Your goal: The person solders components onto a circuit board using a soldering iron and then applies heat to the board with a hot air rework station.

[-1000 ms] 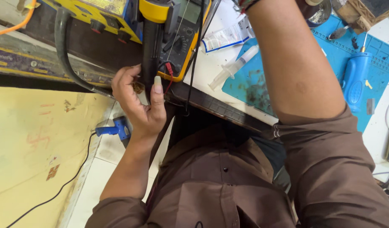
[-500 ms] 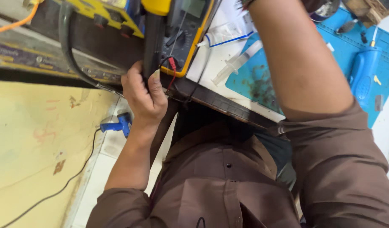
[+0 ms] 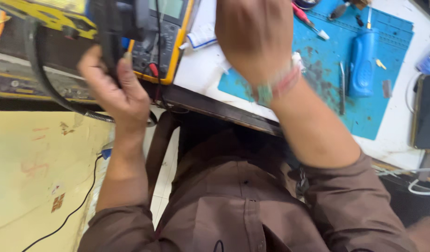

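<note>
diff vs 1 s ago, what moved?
Right hand has pulled back from the far bench into view, over the blue mat's near edge; what it holds can't be told. Left hand stays gripped on the black handle beside the yellow multimeter.

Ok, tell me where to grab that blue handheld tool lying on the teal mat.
Take the blue tool around its wide body, probably from above: it lies flat on the teal mat, long axis pointing away from the person, with bare mat on both long sides, the narrow tip at the far end.
</note>
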